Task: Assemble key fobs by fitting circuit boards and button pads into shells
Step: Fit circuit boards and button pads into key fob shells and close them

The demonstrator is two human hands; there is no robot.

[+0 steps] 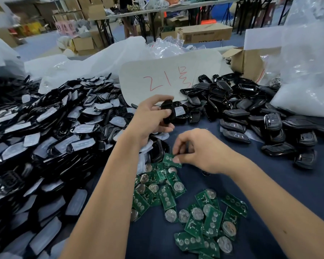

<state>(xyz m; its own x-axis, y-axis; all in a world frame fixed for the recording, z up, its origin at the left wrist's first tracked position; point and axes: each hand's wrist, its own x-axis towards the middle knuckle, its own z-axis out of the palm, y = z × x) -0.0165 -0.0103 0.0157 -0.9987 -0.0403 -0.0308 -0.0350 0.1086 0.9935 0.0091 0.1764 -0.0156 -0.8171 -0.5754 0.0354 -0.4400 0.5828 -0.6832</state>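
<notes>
Dark blue cloth (269, 184) covers the table, with a heap of black shells (45, 137) left of the left hand (150, 118), which grips one black shell (167, 114) held upright, while the right hand (200, 150) pinches a green circuit board (169, 159) lying flat, its long axis left to right, above the scattered boards (195, 212).

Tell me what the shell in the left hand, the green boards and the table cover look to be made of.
Shell, held in the left hand: probably glossy black moulded plastic; it shows sharp highlights.
Green boards: likely fibreglass circuit board with a green coating, carrying silvery metal discs; the right hand pinches one board.
Table cover: seemingly matte dark blue cloth, without glare.
</notes>
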